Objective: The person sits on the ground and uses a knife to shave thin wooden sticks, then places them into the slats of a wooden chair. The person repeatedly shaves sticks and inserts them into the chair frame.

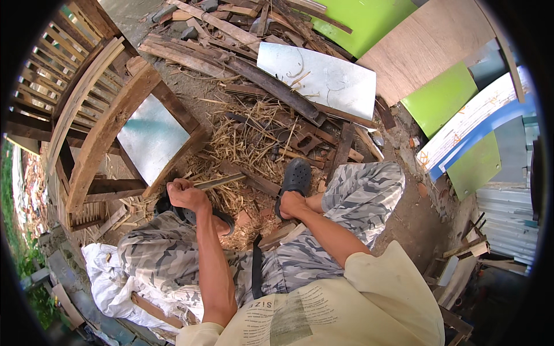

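Note:
My left hand (186, 194) is raised over the left clog, with its fingers curled into a fist. A thin, flat strip (220, 181), pale along one edge and greyish on its face, stretches rightward from beside the fist. Whether the fist grips this strip is not clear. My right forearm reaches across the camouflage trousers, and my right hand (291, 203) is down by the heel of the dark right clog (296, 176). Its fingers are hidden. Dry straw and shavings (245, 138) litter the ground around both feet.
A wooden frame with slats (109, 118) stands at the left, close to my left hand. Ahead lie piled boards (231, 60) and a white panel (320, 75). Green sheets (441, 98) and corrugated metal (505, 222) line the right. A white sack (104, 279) lies beside my left leg.

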Demonstrator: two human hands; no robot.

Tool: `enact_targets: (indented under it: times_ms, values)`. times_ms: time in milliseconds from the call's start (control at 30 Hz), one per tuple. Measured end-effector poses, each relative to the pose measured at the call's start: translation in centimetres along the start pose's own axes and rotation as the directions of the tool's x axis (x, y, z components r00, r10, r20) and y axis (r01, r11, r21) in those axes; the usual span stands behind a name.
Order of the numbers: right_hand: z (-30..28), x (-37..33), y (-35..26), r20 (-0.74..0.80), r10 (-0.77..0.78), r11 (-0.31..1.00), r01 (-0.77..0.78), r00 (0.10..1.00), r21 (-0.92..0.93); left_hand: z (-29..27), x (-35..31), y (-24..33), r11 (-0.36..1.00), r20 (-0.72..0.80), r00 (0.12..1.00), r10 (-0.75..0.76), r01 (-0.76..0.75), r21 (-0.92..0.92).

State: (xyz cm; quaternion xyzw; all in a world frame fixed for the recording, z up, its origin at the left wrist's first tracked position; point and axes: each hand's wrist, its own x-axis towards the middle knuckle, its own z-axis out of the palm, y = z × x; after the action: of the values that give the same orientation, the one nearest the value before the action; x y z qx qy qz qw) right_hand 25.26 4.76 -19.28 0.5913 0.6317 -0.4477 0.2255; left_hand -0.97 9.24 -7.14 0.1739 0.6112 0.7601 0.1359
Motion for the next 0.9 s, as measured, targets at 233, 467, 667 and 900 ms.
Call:
enact_targets:
  times_ms: [233, 467, 667, 900]
  values:
    - [-2.0, -5.2, -5.5, -0.214, -0.19, 0.977, 0.206, 0.958, 0.054, -1.0, 1.0, -0.4, 1.0, 0.014, 1.0, 0.025, -0.025, 0.005]
    - [-1.1, -5.7, -8.7, -0.222, -0.185, 0.966, 0.219, 0.957, 0.137, -1.7, 0.6, -0.4, 0.996, 0.042, 0.999, 0.008, -0.004, -0.088]
    - [0.0, -4.9, -9.8, -0.264, -0.196, 0.937, 0.26, 0.944, 0.234, -2.1, 0.3, -0.5, 0.994, 0.088, 0.996, 0.023, -0.013, -0.113]
    - [0.5, -4.4, -10.2, -0.347, -0.25, 0.921, 0.333, 0.904, 0.203, -1.4, -0.3, -0.3, 0.992, 0.14, 0.99, 0.024, -0.006, -0.125]
